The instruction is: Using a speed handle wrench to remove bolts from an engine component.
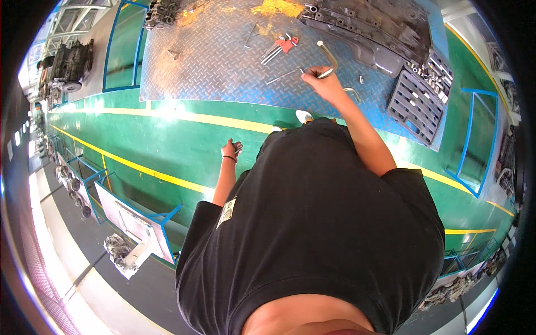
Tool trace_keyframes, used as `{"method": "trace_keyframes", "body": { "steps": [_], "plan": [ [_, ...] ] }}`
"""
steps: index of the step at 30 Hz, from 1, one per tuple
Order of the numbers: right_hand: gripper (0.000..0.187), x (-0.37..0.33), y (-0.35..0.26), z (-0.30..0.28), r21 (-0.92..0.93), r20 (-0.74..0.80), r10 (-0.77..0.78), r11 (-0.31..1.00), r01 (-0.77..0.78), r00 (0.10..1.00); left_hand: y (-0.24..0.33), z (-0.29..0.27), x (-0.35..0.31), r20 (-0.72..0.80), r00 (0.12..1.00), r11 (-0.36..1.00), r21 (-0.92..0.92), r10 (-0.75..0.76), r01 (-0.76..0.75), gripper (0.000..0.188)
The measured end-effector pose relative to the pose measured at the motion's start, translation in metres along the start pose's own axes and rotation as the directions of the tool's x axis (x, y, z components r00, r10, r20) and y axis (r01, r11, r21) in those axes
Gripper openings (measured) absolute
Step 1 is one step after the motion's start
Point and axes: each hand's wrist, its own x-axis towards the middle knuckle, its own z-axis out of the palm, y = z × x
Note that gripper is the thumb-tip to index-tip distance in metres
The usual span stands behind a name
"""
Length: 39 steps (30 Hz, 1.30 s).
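Observation:
My right hand (324,82) reaches over the blue metal plate, its fingers closed round a curved, shiny metal rod (331,56) with a pale round knob at its far end. By the fingertips is a thin L-shaped hex key (283,76); whether the fingers also grip it I cannot tell. Farther off lies a red hex key holder (286,44) with several keys in it. A small socket (361,79) and another bent key (352,94) are to the right of my hand. My left hand (231,149) hangs beside my body above the green floor, fingers loosely bent and apart.
The worn diamond-plate tabletop (206,67) has rusty and yellow patches. On its right lie an open socket case (416,106) and a large dark engine part (368,28). An engine (72,64) stands at far left. Blue-framed stands (134,220) and yellow floor lines (184,118) surround me.

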Motion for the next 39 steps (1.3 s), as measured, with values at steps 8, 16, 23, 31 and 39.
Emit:
{"method": "trace_keyframes", "body": {
  "steps": [8, 16, 23, 31, 39],
  "plan": [
    [0.023, -0.007, 0.014, -0.013, 0.045, 0.143, 0.106, 0.992, -0.114, 0.984, 0.009, 0.009, -0.002, 0.014, 1.000, 0.997, 0.073, -0.003, 0.002, 0.035],
    [0.026, -0.017, 0.018, -0.027, 0.635, -0.048, 0.096, 0.772, -0.044, 0.994, 0.009, 0.014, -0.002, 0.023, 0.999, 0.996, 0.087, -0.028, 0.026, 0.034],
    [0.024, -0.016, 0.019, -0.040, 0.710, -0.075, 0.095, 0.704, -0.013, 0.993, 0.016, 0.024, 0.000, 0.052, 0.999, 0.992, 0.129, 0.001, -0.007, 0.038],
    [0.034, -0.019, 0.027, -0.041, 0.570, -0.154, 0.063, 0.821, 0.037, 0.986, 0.024, 0.037, -0.006, 0.069, 0.998, 0.991, 0.130, 0.016, -0.025, 0.033],
    [0.033, -0.032, 0.000, -0.071, 0.772, -0.085, 0.132, 0.636, -0.018, 0.988, 0.019, 0.038, -0.006, 0.072, 0.997, 0.990, 0.141, 0.013, -0.023, 0.032]
  ]
}}
